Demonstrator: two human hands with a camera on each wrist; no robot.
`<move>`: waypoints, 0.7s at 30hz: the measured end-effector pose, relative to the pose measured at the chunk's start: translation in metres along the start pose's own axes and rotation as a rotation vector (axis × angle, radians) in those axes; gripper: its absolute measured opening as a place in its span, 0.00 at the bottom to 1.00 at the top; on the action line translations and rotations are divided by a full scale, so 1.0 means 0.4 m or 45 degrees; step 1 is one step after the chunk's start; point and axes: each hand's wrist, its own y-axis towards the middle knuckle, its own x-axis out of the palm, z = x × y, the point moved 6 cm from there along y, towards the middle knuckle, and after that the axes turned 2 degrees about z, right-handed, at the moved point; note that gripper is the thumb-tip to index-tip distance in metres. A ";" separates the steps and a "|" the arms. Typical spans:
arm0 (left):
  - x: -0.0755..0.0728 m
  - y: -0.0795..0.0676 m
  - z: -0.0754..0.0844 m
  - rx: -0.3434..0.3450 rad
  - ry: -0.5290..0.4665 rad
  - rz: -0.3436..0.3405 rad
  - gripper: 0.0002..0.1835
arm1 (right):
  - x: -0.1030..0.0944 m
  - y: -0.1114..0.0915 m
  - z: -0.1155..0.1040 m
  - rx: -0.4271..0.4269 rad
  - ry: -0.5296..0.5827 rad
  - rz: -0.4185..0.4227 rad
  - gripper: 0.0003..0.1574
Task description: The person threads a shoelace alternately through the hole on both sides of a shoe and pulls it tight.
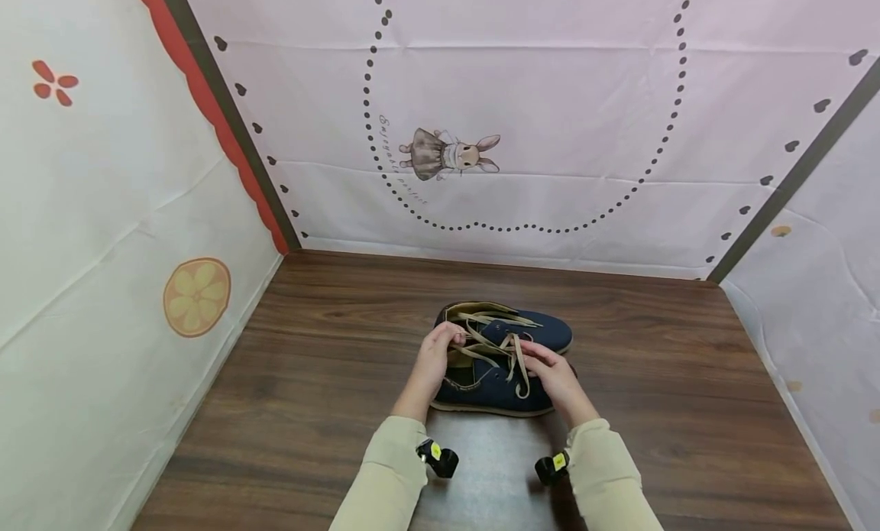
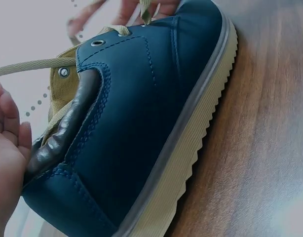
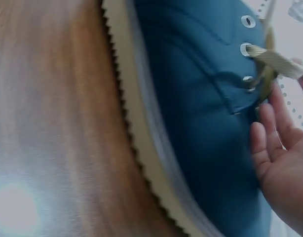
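Note:
Two navy blue shoes with tan laces and cream soles sit side by side, toes to the right. Both hands work over the near shoe [image 1: 481, 390]. At its opening, my left hand [image 1: 431, 357] pinches a tan lace [image 2: 35, 65] that stretches from the upper eyelets. My right hand [image 1: 558, 377] is at the lower eyelets, holding a lace [image 3: 280, 63] between thumb and fingers; its other fingers rest against the shoe's upper [image 3: 206, 123]. A loose lace end hangs over the near side. The far shoe [image 1: 550, 329] stands right behind, partly hidden by the near one.
The shoes stand on a dark brown wood-grain surface [image 1: 330, 409]. Behind it hangs a pale printed cloth [image 1: 564, 118] with a rabbit figure, and similar cloth walls stand at left and right. Small black wrist cameras [image 1: 440, 458] are strapped at both sleeves.

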 end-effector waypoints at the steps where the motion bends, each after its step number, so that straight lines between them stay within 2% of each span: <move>1: -0.003 0.000 0.000 0.006 -0.035 0.018 0.12 | 0.001 0.000 0.004 -0.004 -0.021 0.017 0.22; 6: -0.020 -0.001 0.000 0.046 -0.309 0.108 0.14 | 0.003 -0.003 0.014 -0.041 -0.046 0.063 0.20; 9: -0.025 -0.004 0.001 0.052 -0.438 0.112 0.15 | 0.001 -0.006 0.016 -0.033 -0.055 0.076 0.21; 13: -0.031 -0.007 -0.002 0.015 -0.590 0.096 0.16 | -0.001 -0.006 0.019 0.007 -0.048 0.109 0.20; 16: -0.044 -0.007 -0.004 -0.012 -0.774 0.124 0.17 | -0.001 -0.006 0.019 0.015 -0.025 0.125 0.20; 19: -0.061 -0.006 -0.010 -0.050 -0.963 0.173 0.18 | 0.000 -0.005 0.020 -0.012 -0.017 0.119 0.18; 21: -0.069 -0.005 -0.014 -0.091 -1.027 0.192 0.19 | 0.000 -0.005 0.021 -0.049 -0.017 0.112 0.17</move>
